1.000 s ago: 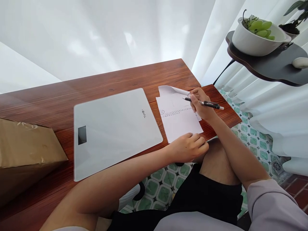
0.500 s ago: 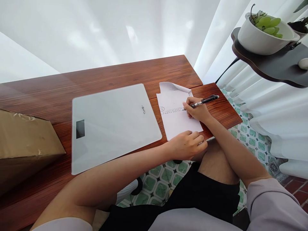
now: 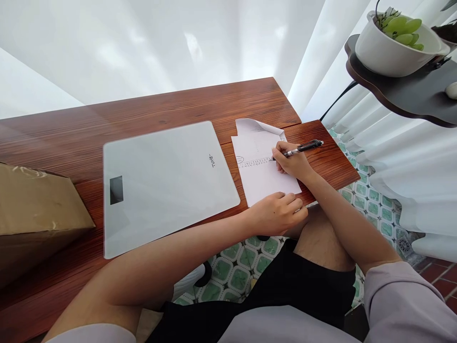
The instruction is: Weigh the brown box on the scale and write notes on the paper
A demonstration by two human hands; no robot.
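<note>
A black and clear pen (image 3: 304,147) is pinched in my right hand (image 3: 293,159), with its tip at a handwritten line on the white paper (image 3: 264,178). Small characters run across the sheet, and a circled note stands at the left end of the line. The paper's far edge curls over. My left hand (image 3: 278,213) rests at the paper's near edge by the table edge. Its fingers are curled together and the fingertips are hidden, so I cannot see what they hold, if anything. Left of the paper lies a flat white scale (image 3: 171,186) with a dark display.
The brown wooden table (image 3: 185,105) carries a cardboard box (image 3: 39,205) at the left. At the upper right, a dark wavy-edged shelf (image 3: 389,93) bears a white bowl (image 3: 385,52) with green grapes (image 3: 400,28). White curtains hang behind; green-patterned tiles (image 3: 237,281) cover the floor.
The view has shifted slightly. My right hand still holds the pen at the same written line, with only a tiny movement of its tip. My left hand stays at the paper's near edge.
</note>
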